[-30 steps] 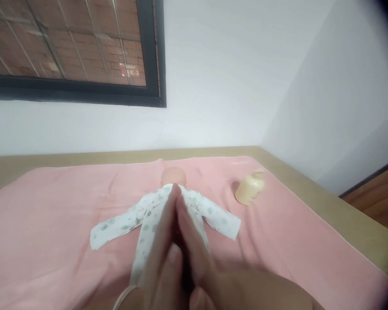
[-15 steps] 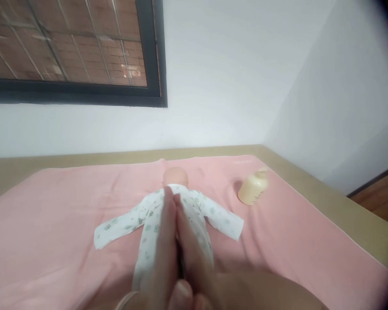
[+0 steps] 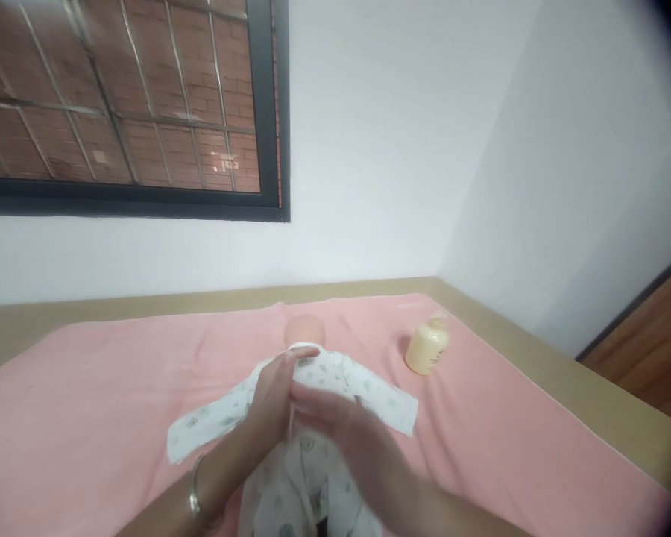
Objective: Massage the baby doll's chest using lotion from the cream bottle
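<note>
My left hand (image 3: 275, 384), with a silvery bracelet (image 3: 194, 488) on its wrist, is held over the chest of a baby doll. Its fingers are stretched forward. Across from it, my right hand (image 3: 350, 429) has its fingers straight and laid against the left palm, slightly blurred. Nothing shows between the two hands. The baby doll lies beneath them in a white patterned long-sleeved garment (image 3: 388, 399), sleeves spread to both sides. Only the smooth top of the doll's head (image 3: 305, 330) shows; my hands and forearms cover part of the body.
A pink cloth (image 3: 101, 403) with some wrinkles lies under the doll on a tan surface (image 3: 604, 403). To the doll's right stands a cream-coloured bottle (image 3: 426, 347). Behind are a white wall (image 3: 363, 149) and a dark-framed window (image 3: 269, 112) with bars.
My hands were palm to palm, fingers pointing forward; now they are turned, the right fingers lying across the left palm. The view has tilted up a little.
</note>
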`<move>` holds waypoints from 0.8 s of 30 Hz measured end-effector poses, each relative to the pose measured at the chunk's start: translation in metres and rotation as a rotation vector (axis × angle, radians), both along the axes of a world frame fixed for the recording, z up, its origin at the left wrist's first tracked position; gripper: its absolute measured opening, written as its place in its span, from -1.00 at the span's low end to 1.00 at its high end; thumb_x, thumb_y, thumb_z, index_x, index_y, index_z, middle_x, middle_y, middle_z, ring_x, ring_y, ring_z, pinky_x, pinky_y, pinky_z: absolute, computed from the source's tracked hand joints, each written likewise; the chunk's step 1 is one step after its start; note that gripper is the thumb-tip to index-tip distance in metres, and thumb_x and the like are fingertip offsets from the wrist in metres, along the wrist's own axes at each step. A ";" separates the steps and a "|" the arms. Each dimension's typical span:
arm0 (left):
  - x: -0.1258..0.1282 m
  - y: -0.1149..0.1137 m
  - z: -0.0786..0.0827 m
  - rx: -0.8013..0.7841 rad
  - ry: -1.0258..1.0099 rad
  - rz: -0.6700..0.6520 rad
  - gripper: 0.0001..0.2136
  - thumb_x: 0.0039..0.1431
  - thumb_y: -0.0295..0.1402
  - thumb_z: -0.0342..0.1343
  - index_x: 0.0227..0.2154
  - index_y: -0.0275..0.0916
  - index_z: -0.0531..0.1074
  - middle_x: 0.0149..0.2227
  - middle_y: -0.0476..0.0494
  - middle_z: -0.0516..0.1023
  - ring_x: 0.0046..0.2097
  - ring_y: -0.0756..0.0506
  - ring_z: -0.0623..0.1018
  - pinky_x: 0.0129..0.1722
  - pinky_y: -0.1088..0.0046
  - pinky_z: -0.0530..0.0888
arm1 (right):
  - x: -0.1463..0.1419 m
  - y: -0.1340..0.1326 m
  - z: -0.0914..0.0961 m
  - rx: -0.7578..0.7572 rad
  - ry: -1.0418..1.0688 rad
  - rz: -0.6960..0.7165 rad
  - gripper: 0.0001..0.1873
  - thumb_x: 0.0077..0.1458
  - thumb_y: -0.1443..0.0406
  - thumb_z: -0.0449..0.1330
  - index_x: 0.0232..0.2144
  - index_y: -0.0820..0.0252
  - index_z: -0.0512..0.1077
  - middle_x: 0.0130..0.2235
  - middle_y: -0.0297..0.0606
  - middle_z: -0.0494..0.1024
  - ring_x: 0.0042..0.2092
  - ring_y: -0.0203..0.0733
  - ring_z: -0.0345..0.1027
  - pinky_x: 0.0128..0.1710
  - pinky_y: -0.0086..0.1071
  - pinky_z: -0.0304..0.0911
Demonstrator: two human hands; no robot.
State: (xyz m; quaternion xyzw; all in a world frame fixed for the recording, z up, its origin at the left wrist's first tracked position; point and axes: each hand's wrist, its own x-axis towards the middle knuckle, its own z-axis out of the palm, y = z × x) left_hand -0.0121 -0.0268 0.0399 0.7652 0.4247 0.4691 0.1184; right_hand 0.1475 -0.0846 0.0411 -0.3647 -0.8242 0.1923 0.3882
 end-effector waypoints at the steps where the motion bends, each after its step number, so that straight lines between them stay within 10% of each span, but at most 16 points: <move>1: -0.001 -0.002 -0.011 0.056 0.063 -0.037 -0.65 0.26 -0.32 -0.22 -0.02 -0.26 0.36 -0.06 -0.20 0.50 -0.05 -0.15 0.49 -0.05 0.20 0.46 | 0.006 0.008 0.003 -0.071 0.120 -0.033 -0.49 0.29 0.25 -0.33 0.22 0.06 0.07 0.06 -0.20 0.40 0.06 -0.15 0.30 0.00 -0.16 0.30; 5: 0.002 -0.029 -0.041 0.371 0.415 -0.331 -0.65 0.16 -0.40 -0.05 0.01 -0.28 0.32 -0.03 -0.23 0.47 0.09 -0.17 0.39 0.16 0.07 0.23 | 0.021 0.057 0.011 -0.167 0.341 -0.213 -0.54 0.24 0.18 -0.15 0.12 0.13 0.24 0.10 -0.12 0.35 0.06 -0.12 0.30 0.02 -0.16 0.26; 10: 0.009 -0.041 -0.048 0.645 0.352 -0.468 -0.81 0.17 -0.43 -0.07 -0.25 -0.30 0.43 -0.22 -0.17 0.55 0.00 -0.09 0.46 0.13 0.27 0.32 | -0.004 0.098 0.004 0.072 -0.175 0.130 -0.66 0.15 0.25 0.03 -0.03 0.03 0.40 0.11 -0.30 0.36 0.18 -0.19 0.11 0.21 -0.16 -0.06; 14: 0.011 -0.032 -0.055 0.646 0.272 -0.412 -0.88 0.15 -0.52 -0.03 -0.37 -0.32 0.42 -0.30 -0.12 0.56 -0.08 -0.04 0.50 0.12 0.36 0.33 | -0.024 0.103 -0.005 0.183 -0.461 0.204 -0.68 0.20 0.27 -0.03 -0.05 0.01 0.40 0.10 -0.39 0.37 0.20 -0.25 0.06 0.25 -0.19 -0.24; 20: 0.014 -0.032 -0.070 0.525 0.335 -0.412 -0.86 0.17 -0.52 -0.02 -0.44 -0.28 0.41 -0.31 -0.11 0.56 -0.14 -0.03 0.52 0.01 0.38 0.43 | -0.020 0.082 -0.014 0.054 -0.537 -0.143 -0.43 0.24 0.17 -0.11 0.24 0.28 0.02 0.28 -0.08 -0.01 0.30 0.01 -0.24 0.23 -0.04 -0.15; 24: 0.016 -0.034 -0.071 0.487 0.325 -0.407 -0.82 0.18 -0.53 -0.06 -0.46 -0.30 0.41 -0.30 -0.13 0.57 -0.17 -0.05 0.52 -0.04 0.38 0.47 | -0.018 0.079 -0.005 0.121 -0.618 0.043 -0.44 0.23 0.15 -0.08 0.23 0.19 0.03 0.29 -0.19 -0.01 0.31 -0.05 -0.31 0.27 -0.08 -0.22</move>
